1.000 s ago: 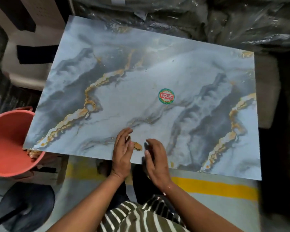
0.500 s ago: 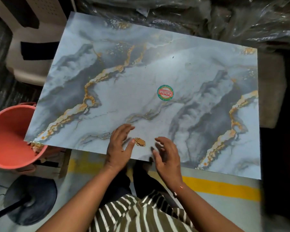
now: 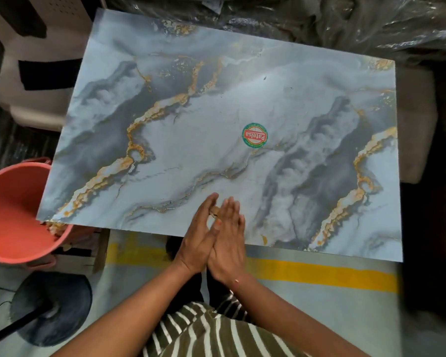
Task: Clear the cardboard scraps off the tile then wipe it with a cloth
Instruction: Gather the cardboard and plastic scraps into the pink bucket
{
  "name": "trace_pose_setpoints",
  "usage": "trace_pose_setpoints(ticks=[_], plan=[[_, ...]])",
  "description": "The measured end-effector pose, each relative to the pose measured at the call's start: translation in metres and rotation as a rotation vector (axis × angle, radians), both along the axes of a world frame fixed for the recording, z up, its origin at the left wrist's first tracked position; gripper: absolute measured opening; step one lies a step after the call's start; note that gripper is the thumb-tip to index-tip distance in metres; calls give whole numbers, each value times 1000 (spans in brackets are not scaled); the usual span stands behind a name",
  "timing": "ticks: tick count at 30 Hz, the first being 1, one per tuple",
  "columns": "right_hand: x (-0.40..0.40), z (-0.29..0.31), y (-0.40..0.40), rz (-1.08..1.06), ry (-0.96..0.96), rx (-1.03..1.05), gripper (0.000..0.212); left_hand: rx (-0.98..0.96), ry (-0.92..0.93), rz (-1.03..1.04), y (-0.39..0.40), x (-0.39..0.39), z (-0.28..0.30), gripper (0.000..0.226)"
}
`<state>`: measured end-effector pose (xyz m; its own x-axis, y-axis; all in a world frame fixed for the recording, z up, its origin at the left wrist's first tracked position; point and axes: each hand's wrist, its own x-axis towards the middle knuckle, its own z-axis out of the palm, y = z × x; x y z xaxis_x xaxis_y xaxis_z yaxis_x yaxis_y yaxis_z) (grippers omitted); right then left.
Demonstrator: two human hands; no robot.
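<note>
large blue-grey marble-patterned tile (image 3: 216, 112) with gold veins: flat, fills centre | left hand (image 3: 197, 240) and right hand (image 3: 228, 243): palms together, fingers clamped on small brown cardboard scrap (image 3: 213, 211) at near edge | scrap likely light, flimsy; pinch edges | orange plastic bucket (image 3: 13, 215) near left

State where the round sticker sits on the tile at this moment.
In the head view, the round sticker lies flat on the tile, slightly right of its centre, beyond the left hand and right hand pressed together at the near edge.
</note>
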<state>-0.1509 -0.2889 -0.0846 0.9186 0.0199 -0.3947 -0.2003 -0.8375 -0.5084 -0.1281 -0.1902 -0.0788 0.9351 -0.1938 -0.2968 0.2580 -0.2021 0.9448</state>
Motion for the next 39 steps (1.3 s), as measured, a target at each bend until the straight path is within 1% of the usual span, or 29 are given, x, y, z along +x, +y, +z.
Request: trace_pose_setpoints(ticks=[2, 3, 4, 5, 6, 7, 8, 9, 11, 13, 15, 17, 20, 23, 24, 26, 28, 30, 32, 34, 35, 37, 39], plan=[[17, -3, 13, 1, -29, 86, 70, -213, 87, 149, 6, 8, 2, 69], [24, -2, 17, -3, -47, 183, 69, -293, 121, 208, 9, 12, 3, 73], [28, 0, 19, -57, -40, 349, 68, -342, 144, 258, 12, 14, 5, 79], [33, 4, 19, -159, -31, 535, 65, -357, 152, 301, 15, 15, 7, 83], [36, 9, 17, -293, -49, 678, 61, -351, 146, 346, 17, 16, 8, 83], [39, 14, 13, -436, -101, 745, 54, -340, 134, 396, 18, 16, 9, 78], [41, 17, 6, -549, -159, 738, 44, -332, 122, 450, 18, 17, 8, 72], [42, 19, -2, -624, -190, 688, 36, -316, 109, 502, 19, 18, 6, 66], [44, 16, -15, -641, -173, 531, 30, -230, 95, 549, 18, 20, 1, 60], [46, 15, -18, -547, -152, 402, 33, -114, 99, 517, 17, 21, -4, 60], [53, 14, -9, -435, -139, 363, 40, 4, 103, 446, 14, 26, -4, 66], [68, 15, 4, -358, -146, 335, 44, 64, 109, 411, 12, 37, 1, 75], [100, 14, 18, -366, -112, 338, 45, 13, 146, 410, 11, 61, 8, 82], [124, 13, 24, -264, -113, 323, 35, -14, 189, 363, 11, 83, 10, 69], [128, 14, 26, -240, -113, 338, 31, -31, 202, 370, 10, 89, 10, 62], [135, 14, 31, -265, -98, 393, 24, -100, 226, 408, 9, 95, 13, 50], [139, 15, 36, -371, -27, 500, 18, -186, 217, 439, 11, 94, 19, 41], [140, 14, 40, -540, 83, 658, 12, -252, 207, 459, 14, 91, 24, 30], [144, 19, 45, -659, 168, 781, 11, -283, 194, 494, 20, 88, 29, 31], [149, 26, 54, -691, 203, 861, 14, -284, 165, 509, 31, 87, 33, 30], [152, 32, 60, -691, 220, 906, 17, -267, 136, 505, 38, 86, 36, 32], [159, 41, 81, -689, 265, 982, 21, -201, 91, 516, 56, 84, 39, 43], [164, 50, 113, -711, 342, 1014, 20, -113, 23, 565, 81, 80, 41, 50]])
